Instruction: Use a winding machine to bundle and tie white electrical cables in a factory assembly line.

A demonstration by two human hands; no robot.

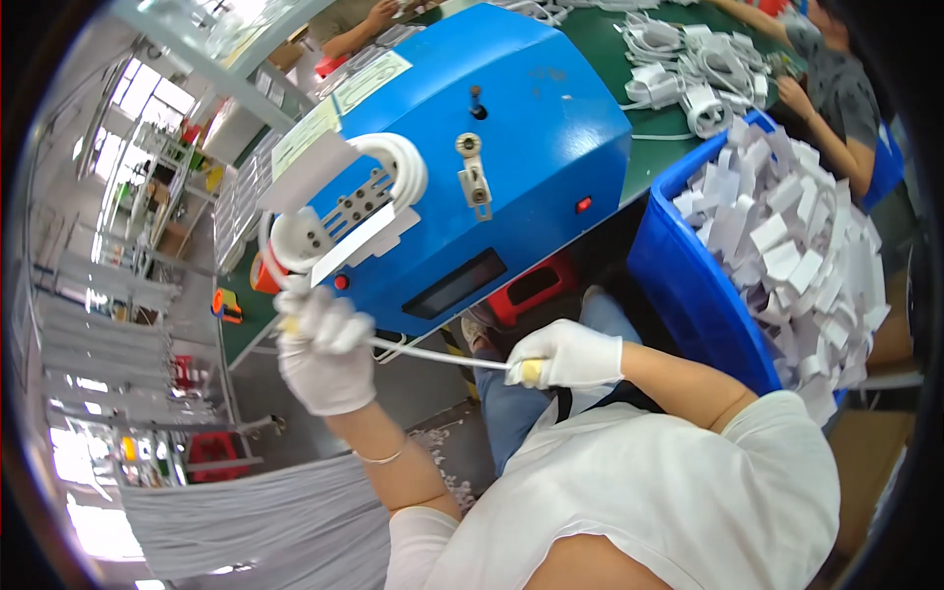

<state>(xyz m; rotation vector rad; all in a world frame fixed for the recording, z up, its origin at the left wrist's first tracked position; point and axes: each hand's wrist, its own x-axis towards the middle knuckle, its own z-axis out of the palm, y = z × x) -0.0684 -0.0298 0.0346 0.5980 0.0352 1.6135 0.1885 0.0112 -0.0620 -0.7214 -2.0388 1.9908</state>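
Note:
White gloves cover both my hands. My left hand (pixel 329 354), somewhat blurred, closes around a white cable (pixel 438 354) beside the left front of the blue machine (pixel 531 108). The same cable runs taut to my right hand (pixel 570 354), whose fingers are wrapped round it in front of my lap. On the machine's winding head (pixel 359 202) sits a coil of thick white cable (pixel 405 162), with a folded white paper sleeve (pixel 366 244) against it. The cable's path behind my left fingers is hidden.
A blue bin (pixel 678 265) heaped with white paper pieces (pixel 787 246) stands at my right. Bundled white cables (pixel 698 69) lie on the green table (pixel 590 39). An orange tape dispenser (pixel 226 305) is at the left. Two other people work across the table. A red stool (pixel 531 287) stands below.

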